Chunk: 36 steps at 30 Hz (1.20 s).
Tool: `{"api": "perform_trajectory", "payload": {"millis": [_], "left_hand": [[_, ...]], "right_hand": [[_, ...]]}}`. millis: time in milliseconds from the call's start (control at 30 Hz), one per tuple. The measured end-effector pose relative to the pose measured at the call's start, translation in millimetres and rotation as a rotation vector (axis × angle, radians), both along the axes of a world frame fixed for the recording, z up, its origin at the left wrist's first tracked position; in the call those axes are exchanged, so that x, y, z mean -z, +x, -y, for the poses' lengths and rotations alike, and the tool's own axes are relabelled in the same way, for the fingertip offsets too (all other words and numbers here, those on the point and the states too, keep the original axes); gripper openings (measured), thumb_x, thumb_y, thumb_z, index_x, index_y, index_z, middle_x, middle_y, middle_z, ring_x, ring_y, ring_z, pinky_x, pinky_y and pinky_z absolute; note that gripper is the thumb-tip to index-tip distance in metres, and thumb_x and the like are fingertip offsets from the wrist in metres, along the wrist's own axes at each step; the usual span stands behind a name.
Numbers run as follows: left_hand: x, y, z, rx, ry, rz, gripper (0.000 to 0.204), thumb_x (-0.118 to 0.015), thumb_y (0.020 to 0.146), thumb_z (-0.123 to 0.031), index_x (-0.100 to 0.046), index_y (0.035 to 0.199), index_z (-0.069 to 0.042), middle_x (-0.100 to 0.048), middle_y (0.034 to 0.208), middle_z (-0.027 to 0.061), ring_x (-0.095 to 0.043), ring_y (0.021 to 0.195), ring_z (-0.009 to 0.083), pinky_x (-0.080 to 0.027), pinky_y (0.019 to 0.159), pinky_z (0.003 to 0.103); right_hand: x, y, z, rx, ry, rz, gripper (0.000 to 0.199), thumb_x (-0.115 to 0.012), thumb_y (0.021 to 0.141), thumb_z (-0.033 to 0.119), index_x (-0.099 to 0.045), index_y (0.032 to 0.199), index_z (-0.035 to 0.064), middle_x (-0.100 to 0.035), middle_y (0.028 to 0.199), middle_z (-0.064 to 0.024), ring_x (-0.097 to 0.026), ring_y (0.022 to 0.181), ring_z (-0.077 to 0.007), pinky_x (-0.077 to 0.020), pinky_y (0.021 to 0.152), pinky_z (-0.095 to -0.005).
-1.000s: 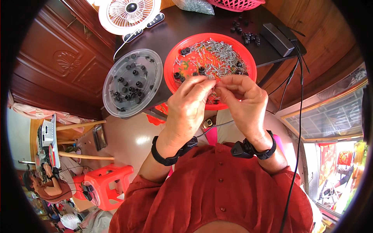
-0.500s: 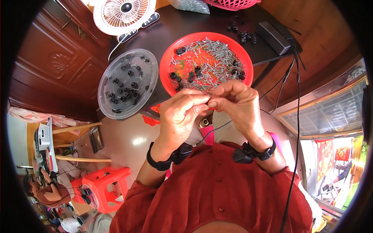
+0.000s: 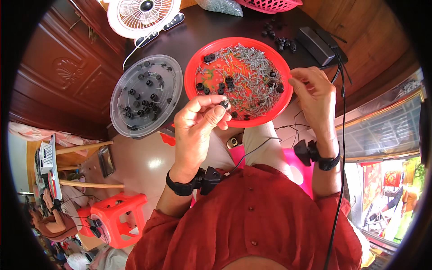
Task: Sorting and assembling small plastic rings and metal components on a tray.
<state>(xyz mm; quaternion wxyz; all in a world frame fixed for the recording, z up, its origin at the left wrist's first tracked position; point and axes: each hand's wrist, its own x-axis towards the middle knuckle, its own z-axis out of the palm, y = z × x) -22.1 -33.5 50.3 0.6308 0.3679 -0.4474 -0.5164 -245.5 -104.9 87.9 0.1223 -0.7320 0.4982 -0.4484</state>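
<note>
Left hand (image 3: 198, 121) is up just in front of the near rim of the round red plastic plate (image 3: 196, 60), fingers curled in, thumb + forefinger pinched on a small black round plastic part (image 3: 223, 104); the part sits at the fingertips, just over the plate's lower-left edge. Right hand (image 3: 315, 96) is at the plate's right rim, fingers bent and close together, tips near the edge; can't tell whether anything is between them, too small to see. Plate lies on a dark tabletop (image 3: 198, 31) and is full of small grey metal screws (image 3: 252, 76) w/ a few more black parts mixed in, mostly left side and right-centre. Just left of it, nearly touching, a clear round plastic lid-like tray (image 3: 120, 118) holding many of the same black pieces, spread loosely. Both wrists carry black bands w/ small black boxes clipped on; a thin black cable (image 3: 339, 171) runs down the right side past the forearm. At the table's far edge: white desk fan (image 3: 144, 13), a black rectangular box (image 3: 315, 42) and a few loose black parts near it. Person wears a red buttoned shirt (image 3: 252, 220). Red plastic stool (image 3: 114, 218) on the floor, lower left.
</note>
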Motion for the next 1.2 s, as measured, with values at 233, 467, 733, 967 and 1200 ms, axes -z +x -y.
{"api": "perform_trajectory", "payload": {"millis": [233,467,733,967,1200], "left_hand": [[-1.4,-2.5,2.4,-0.017,-0.005,-0.028,0.021,-0.058,0.086,-0.006,-0.057,0.105,0.001,-0.062,0.093,0.011,-0.057,0.072,0.0123,-0.044,0.062,0.024],[-9.8,-2.7,4.3,-0.024,0.086,-0.085,0.021,-0.056,0.089,-0.01,-0.058,0.106,0.001,-0.061,0.094,0.0087,-0.056,0.076,0.0117,-0.043,0.064,0.023],[-10.2,-13.5,17.8,0.107,0.115,-0.227,0.017,-0.049,0.093,-0.012,-0.055,0.105,-0.002,-0.057,0.106,0.0114,-0.059,0.098,0.0228,-0.048,0.085,0.034],[-8.9,-18.4,25.5,0.248,0.174,-0.544,0.015,-0.051,0.091,-0.01,-0.057,0.1,0.001,-0.058,0.101,0.0084,-0.057,0.095,0.017,-0.048,0.09,0.034],[-5.4,-20.6,23.8,0.243,0.171,-0.622,0.017,-0.052,0.09,-0.008,-0.059,0.103,0.001,-0.06,0.103,0.0094,-0.057,0.094,0.0156,-0.048,0.084,0.03]], "right_hand": [[10.0,-0.6,21.7,-0.176,0.007,-0.515,0.018,-0.066,0.068,0.012,-0.064,0.085,0.0045,-0.06,0.078,-0.0098,-0.056,0.087,-0.0289,-0.0466,0.074,-0.0403],[16.0,16.5,33.3,-0.278,0.045,-0.323,0.021,-0.065,0.069,0.008,-0.064,0.089,0.0031,-0.064,0.081,-0.0118,-0.062,0.071,-0.0282,-0.0491,0.068,-0.0372],[7.6,37.5,12.8,-0.435,0.491,0.511,0.017,-0.062,0.08,-0.001,-0.06,0.097,-0.0055,-0.063,0.082,-0.0048,-0.059,0.078,-0.0086,-0.0481,0.068,-0.0212],[17.6,57.0,-8.1,-0.4,-0.079,0.226,0.019,-0.069,0.07,-0.001,-0.066,0.088,0.003,-0.061,0.083,-0.0071,-0.06,0.078,-0.0182,-0.0485,0.068,-0.028],[28.2,70.9,-12.3,-0.25,-0.353,0.206,0.026,-0.072,0.062,-0.001,-0.063,0.085,0.0062,-0.059,0.084,-0.0055,-0.057,0.079,-0.0225,-0.0467,0.065,-0.0326]]}}
